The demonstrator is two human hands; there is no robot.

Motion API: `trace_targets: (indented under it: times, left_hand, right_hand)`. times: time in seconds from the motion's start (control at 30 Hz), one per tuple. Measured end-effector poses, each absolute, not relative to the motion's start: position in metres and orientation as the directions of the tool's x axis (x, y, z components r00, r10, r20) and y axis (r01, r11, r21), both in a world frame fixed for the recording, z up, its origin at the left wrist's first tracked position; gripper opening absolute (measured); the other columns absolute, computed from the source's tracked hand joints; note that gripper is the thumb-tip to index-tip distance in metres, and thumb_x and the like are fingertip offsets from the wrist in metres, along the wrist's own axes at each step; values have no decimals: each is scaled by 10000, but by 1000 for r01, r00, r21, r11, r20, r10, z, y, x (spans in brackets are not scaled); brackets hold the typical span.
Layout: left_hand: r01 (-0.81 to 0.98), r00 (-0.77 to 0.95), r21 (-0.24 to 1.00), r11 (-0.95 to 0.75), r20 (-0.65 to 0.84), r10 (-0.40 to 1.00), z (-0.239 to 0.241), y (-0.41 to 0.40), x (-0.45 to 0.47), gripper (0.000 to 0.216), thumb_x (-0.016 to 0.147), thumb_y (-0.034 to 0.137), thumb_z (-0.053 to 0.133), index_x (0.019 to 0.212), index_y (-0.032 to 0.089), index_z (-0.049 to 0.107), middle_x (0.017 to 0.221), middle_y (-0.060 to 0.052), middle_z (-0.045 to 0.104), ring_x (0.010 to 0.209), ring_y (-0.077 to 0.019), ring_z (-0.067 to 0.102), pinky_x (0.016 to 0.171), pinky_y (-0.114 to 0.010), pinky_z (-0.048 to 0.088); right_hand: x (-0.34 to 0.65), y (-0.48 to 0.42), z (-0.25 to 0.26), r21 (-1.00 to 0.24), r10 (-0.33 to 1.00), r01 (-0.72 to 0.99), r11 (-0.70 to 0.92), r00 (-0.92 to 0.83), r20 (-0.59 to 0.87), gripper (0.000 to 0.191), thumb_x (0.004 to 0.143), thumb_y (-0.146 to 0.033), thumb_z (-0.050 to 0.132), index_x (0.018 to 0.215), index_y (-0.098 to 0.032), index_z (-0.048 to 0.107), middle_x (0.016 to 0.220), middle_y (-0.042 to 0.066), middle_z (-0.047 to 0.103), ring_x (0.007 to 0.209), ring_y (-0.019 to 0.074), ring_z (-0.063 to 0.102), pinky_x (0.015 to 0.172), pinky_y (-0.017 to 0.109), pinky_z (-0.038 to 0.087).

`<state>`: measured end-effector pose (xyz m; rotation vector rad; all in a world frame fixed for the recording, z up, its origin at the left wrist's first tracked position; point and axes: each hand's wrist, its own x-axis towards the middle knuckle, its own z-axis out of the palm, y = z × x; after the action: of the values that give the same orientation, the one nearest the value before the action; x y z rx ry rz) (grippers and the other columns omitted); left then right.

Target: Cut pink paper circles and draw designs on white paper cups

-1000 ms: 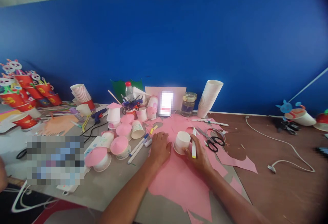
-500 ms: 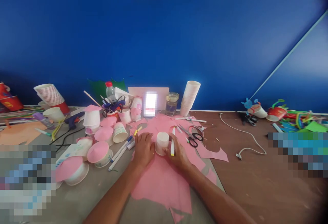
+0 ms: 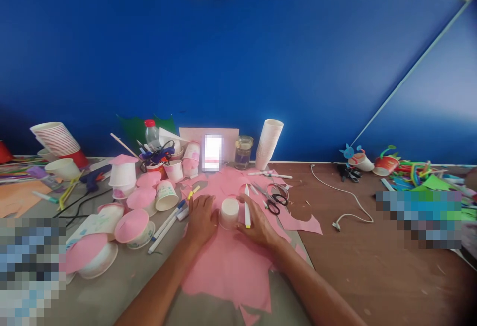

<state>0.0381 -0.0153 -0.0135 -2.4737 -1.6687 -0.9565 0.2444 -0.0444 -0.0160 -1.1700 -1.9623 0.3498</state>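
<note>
From my end of the head camera, the white paper cup (image 3: 230, 208) stands upside down on the pink paper (image 3: 227, 261), between both hands; the right hand (image 3: 257, 221) has a white marker (image 3: 247, 207) lodged between thumb and fingers, its yellow end toward the near side; the left hand (image 3: 202, 219) lies palm down just left of the cup, fingers bent and close together, and I cannot tell whether its thumb touches the cup or grips anything.

To handle this well, I would seat the rim flat, steady the cup lightly so its thin wall does not dent, and hold the marker's ends clear of the paper; the sheet looks loose and could slide.

The grey tabletop (image 3: 126, 286) is crowded on the left with pink-topped cups (image 3: 132, 226); scissors (image 3: 274, 208) lie close on the right; the brown tabletop (image 3: 357, 271) carries a white cable (image 3: 363, 197); at the far side a glass jar (image 3: 244, 152) and a leaning cup stack (image 3: 270, 142) stand before a blue partition (image 3: 238, 57).
</note>
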Motion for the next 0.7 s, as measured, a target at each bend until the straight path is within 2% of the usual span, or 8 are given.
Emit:
trace_targets:
  times: [0.2, 0.43, 0.57, 0.7]
  left_hand:
    - [839, 248, 314, -444, 505, 827, -17, -14, 37, 341, 787, 131, 501, 1115, 192, 574, 1111, -99, 636, 1098, -284, 550, 1075, -554, 267]
    - [824, 253, 349, -448, 480, 840, -15, -16, 38, 364, 777, 109, 480, 1120, 189, 572, 1113, -102, 635, 1103, -280, 541, 1086, -558, 240]
    - [791, 302, 417, -449, 373, 878, -10, -19, 38, 516, 672, 38, 464, 1161, 178, 551, 1126, -105, 637, 1121, -278, 541, 1108, -584, 184]
    - [720, 423, 494, -487, 245, 873, -4, -21, 37, 683, 591, 60, 520, 1262, 180, 477, 1225, -123, 592, 1208, -304, 490, 1126, -616, 101]
  right_hand:
    - [254, -39, -21, -629, 864, 598, 497, -268, 427, 767, 694, -134, 619, 1388, -204, 303, 1320, 158, 535, 1218, 292, 520, 992, 474, 447]
    - [264, -30, -31, -579, 820, 690, 434, -37, 571, 538, 820, -161, 527, 1341, -196, 397, 1113, 137, 650, 1042, 267, 617, 889, 465, 499]
    - [269, -27, -31, -590, 808, 693, 414, 19, 589, 512, 849, -177, 504, 1349, -198, 396, 1101, 132, 642, 998, 249, 632, 879, 460, 504]
    - [267, -28, -30, -565, 792, 704, 431, 6, 611, 510, 839, -189, 517, 1337, -191, 407, 1071, 124, 653, 996, 253, 634, 863, 455, 512]
